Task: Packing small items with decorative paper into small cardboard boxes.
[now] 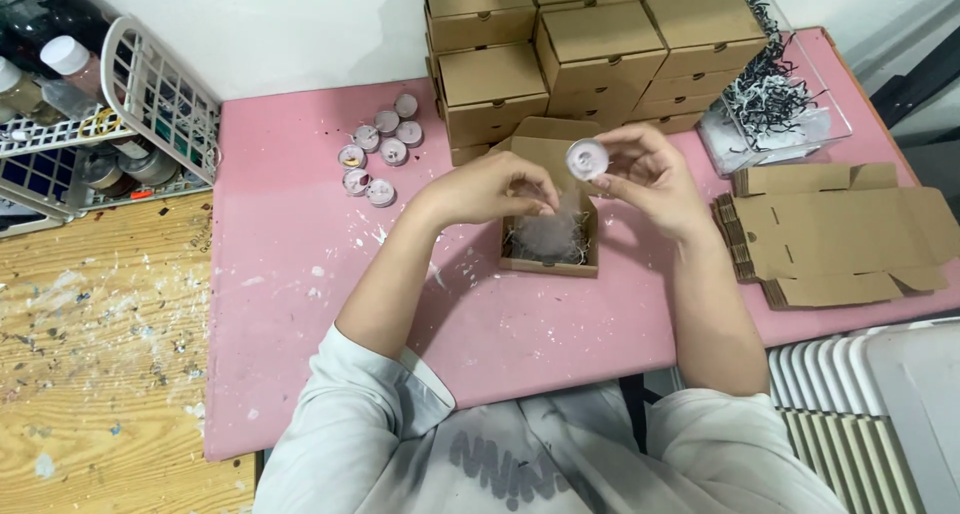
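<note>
— What are we holding right now?

— Our right hand (650,179) is pinching a small round tin (587,159) by its rim, lifting it just above the open cardboard box (550,214). Our left hand (495,187) is curling its fingers over a sheer pouch (550,232) that is sitting in the box's shredded paper.

— And what is lying around our hands on the pink surface (300,274)?

— Beyond the left hand, more small tins (380,154) are clustering together. Past both hands, closed boxes (590,49) are standing stacked. Beside the right hand, flat box blanks (830,234) are lying piled, with a clear tub of shredded paper (775,99) just behind them.
</note>
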